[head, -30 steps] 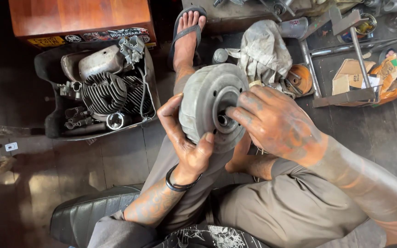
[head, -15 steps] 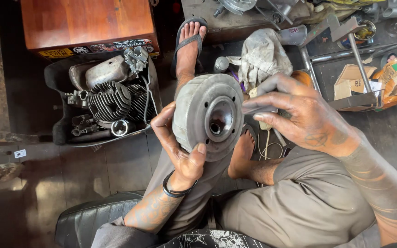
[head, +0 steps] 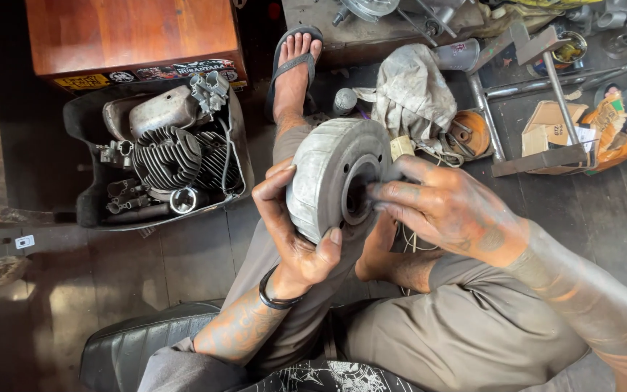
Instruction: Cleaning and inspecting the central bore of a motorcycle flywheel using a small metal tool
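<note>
Since a moment ago, our right hand has slid its fingertips into the metal drum's dark centre hole, where they seem to vanish. Our left hand clamps the drum's rim above our lap, its palm hidden.
</note>
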